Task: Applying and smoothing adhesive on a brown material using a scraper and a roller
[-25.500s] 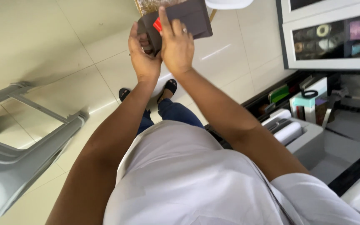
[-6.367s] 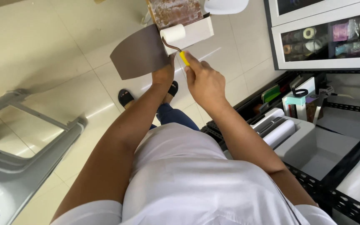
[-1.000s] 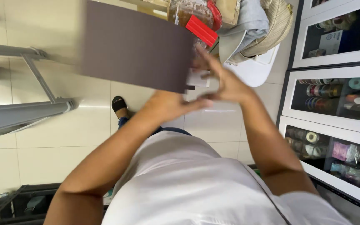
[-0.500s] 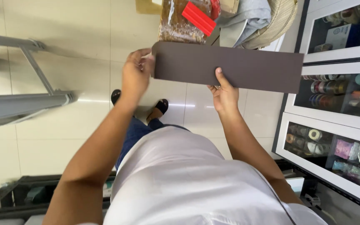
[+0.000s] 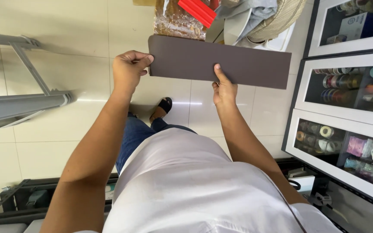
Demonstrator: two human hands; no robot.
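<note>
Glass-fronted white cabinet drawers at right hold rolls of tape and ribbon, too many and too small to count surely. Above the tiled floor, one long dark-brown sheet, flat and matte, is held level: the left hand pinches its end, the right hand grips its lower edge.

One dark brown sheet, two hands, one red card, three glass-fronted drawers, perhaps one sandal.
</note>
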